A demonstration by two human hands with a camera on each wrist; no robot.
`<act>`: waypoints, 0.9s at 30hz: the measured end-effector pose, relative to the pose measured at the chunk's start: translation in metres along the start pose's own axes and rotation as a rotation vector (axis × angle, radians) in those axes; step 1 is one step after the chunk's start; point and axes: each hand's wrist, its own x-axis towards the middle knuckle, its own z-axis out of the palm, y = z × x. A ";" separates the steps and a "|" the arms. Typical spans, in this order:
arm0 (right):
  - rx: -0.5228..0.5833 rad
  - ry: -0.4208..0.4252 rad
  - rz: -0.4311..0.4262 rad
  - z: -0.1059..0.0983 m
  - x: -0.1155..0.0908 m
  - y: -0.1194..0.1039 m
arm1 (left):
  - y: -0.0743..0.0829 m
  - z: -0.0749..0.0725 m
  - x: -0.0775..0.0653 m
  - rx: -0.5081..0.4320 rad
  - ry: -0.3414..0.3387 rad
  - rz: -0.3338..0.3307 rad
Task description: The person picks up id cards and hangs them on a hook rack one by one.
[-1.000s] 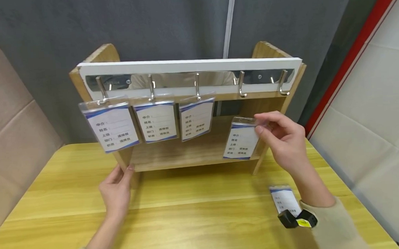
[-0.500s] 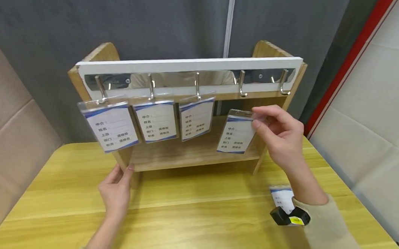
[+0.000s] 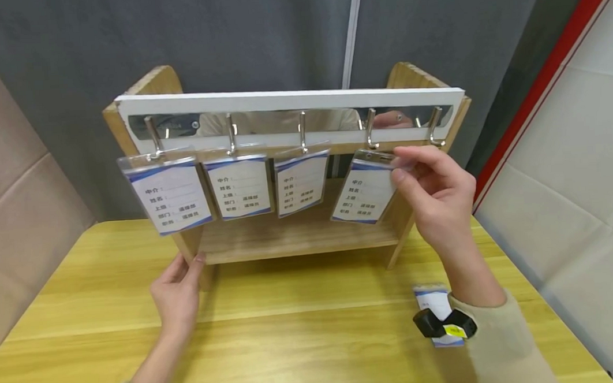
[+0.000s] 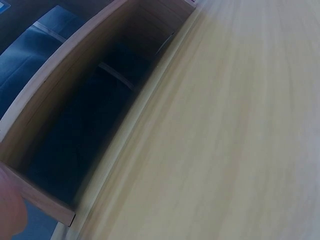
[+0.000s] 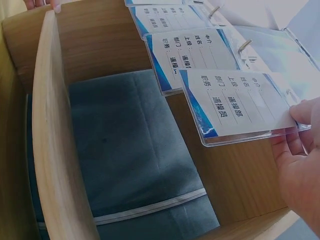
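Observation:
My right hand (image 3: pixel 435 187) pinches a clear-sleeved badge card (image 3: pixel 364 191) by its upper right corner, thumb in front. The card's slotted top edge is right at the tip of the fourth hook (image 3: pixel 371 129) and overlaps it in the head view. In the right wrist view the same card (image 5: pixel 237 105) tilts in front of the other cards. Three matching badge cards, the left one (image 3: pixel 171 195), the middle one (image 3: pixel 240 188) and the third (image 3: pixel 303 183), hang from the first three hooks. My left hand (image 3: pixel 179 291) grips the lower left side of the wooden rack (image 3: pixel 288 233).
The fifth hook (image 3: pixel 435 127) bears no card. Another badge card (image 3: pixel 437 303) lies on the wooden table (image 3: pixel 293 342) at the right, partly covered by the black wrist device (image 3: pixel 445 324). A grey curtain (image 3: pixel 257 38) hangs behind the rack.
My right hand has raised the pinched card from below the rail to the height of the fourth hook's tip. The left hand keeps its place on the rack.

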 end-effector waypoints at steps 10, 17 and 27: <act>0.005 0.021 -0.027 0.000 0.004 0.000 | -0.001 0.000 0.001 0.003 -0.003 0.011; 0.002 0.051 -0.036 0.005 0.004 0.000 | 0.000 0.000 -0.001 0.030 0.006 0.020; 0.000 0.087 -0.058 0.011 0.006 -0.001 | -0.001 0.000 -0.001 0.040 0.005 0.022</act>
